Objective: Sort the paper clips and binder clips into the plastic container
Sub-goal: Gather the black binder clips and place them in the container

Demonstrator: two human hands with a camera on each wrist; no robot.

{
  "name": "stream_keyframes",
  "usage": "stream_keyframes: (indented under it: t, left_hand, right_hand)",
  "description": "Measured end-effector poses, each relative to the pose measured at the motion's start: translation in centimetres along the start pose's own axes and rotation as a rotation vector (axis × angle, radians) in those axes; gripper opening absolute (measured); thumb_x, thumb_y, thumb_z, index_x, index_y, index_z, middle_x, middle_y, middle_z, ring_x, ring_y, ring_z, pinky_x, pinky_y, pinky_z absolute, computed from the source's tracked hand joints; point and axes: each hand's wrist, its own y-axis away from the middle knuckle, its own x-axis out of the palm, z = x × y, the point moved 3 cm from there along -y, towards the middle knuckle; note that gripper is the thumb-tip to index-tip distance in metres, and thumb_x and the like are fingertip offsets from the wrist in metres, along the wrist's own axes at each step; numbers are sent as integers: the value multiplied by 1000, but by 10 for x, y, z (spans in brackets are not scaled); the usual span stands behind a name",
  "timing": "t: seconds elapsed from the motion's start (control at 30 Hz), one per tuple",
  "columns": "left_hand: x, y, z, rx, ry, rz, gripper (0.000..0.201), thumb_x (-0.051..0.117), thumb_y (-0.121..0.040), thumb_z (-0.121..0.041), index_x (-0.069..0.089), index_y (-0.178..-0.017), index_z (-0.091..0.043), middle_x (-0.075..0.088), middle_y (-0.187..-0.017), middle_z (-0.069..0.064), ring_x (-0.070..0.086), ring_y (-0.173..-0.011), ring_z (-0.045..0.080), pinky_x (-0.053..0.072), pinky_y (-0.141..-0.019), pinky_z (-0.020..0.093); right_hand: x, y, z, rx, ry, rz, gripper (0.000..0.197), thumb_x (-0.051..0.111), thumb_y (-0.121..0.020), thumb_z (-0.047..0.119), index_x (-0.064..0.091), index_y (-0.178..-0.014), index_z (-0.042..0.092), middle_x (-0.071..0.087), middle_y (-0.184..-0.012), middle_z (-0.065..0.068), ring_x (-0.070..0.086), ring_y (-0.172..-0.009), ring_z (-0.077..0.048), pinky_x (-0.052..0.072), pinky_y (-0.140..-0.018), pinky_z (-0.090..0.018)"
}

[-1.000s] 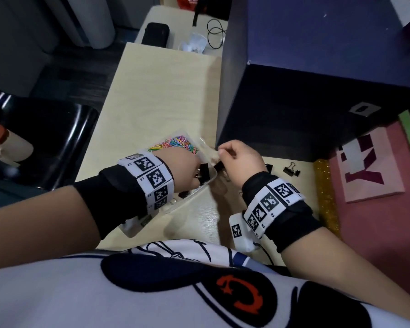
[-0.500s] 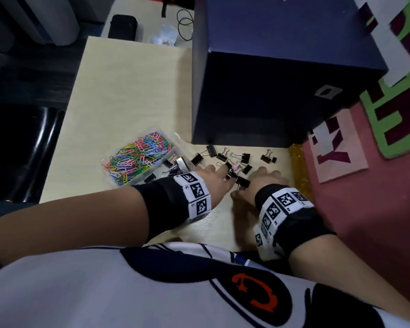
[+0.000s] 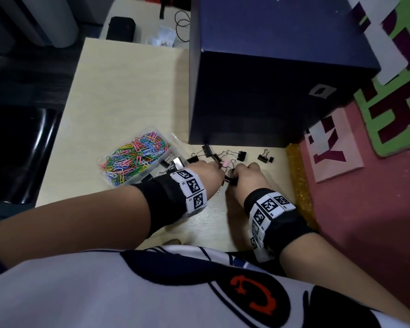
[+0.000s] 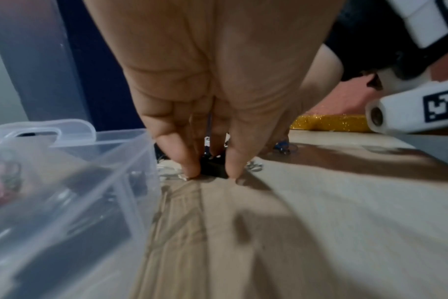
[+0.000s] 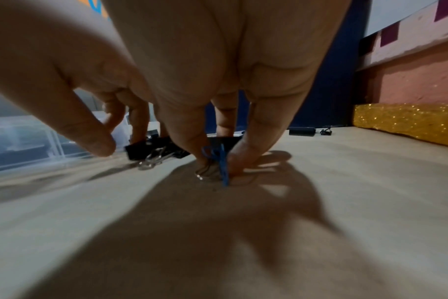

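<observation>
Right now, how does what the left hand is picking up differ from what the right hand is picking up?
The left hand pinches a black binder clip between two fingers; the right hand pinches a blue paper clip. The binder clip is a chunky, solid block, the paper clip thin bent wire. The binder clip sits flat, while the paper clip stands on end. Both still touch the wooden table.
</observation>
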Motion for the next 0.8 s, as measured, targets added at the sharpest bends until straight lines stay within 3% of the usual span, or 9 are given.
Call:
stream_keyframes:
  t: [0.13,0.23,0.47,0.57,0.63,0.7,0.8]
  left_hand:
    - [2,5,0,30,-35,85,40,48,-88,2,48,-128,-1,48,-124,16,57,-107,37,46,-75,39]
    - [-2,8,4,26,39,40,42,50,-89,-5,43,-131,-5,50,-118,13,58,-101,33,44,-71,35]
    - [-26,29,44,-119,282,-151,33,62,-78,-33,60,-106,-16,55,-104,5,58,-92,25,48,-74,33]
    - [-25,44,74,-221,278,-50,24,63,-75,-36,61,-93,-20,55,-81,-2,54,-77,21,44,-67,29]
    - [-19,53,92,-285,252,55,21,65,-74,-36,61,-88,-21,58,-74,-4,57,-77,21,46,-67,30]
    - [-14,60,104,-319,220,118,23,66,-75,-36,64,-93,-22,66,-84,-2,60,-83,21,45,-68,27]
    - [-9,65,114,-342,236,94,29,67,-76,-33,66,-104,-26,68,-97,-3,61,-93,20,45,-74,25]
  right_hand:
    - [-10,0,-1,12,-54,-42,31,65,-84,20,54,-112,14,45,-117,-10,46,-78,-21,40,-75,-23]
    - [-20,-3,0,47,-118,-90,30,65,-83,20,55,-111,17,47,-117,-9,45,-78,-19,38,-72,-24]
    - [-36,-5,34,-119,-323,-157,28,72,-76,24,60,-102,24,53,-111,-1,52,-89,-14,38,-76,-20]
    - [-34,-1,63,-238,-441,-116,23,73,-73,22,60,-91,29,55,-106,2,63,-84,-17,53,-80,-31]
    - [-31,4,82,-312,-478,-100,22,72,-75,19,62,-93,26,55,-105,2,63,-82,-17,53,-82,-31]
    - [-27,8,98,-377,-509,-65,23,70,-78,16,63,-98,23,56,-108,1,65,-80,-15,52,-81,-28]
    - [-19,8,109,-415,-484,20,25,69,-81,17,63,-104,23,58,-112,1,68,-85,-14,52,-84,-29]
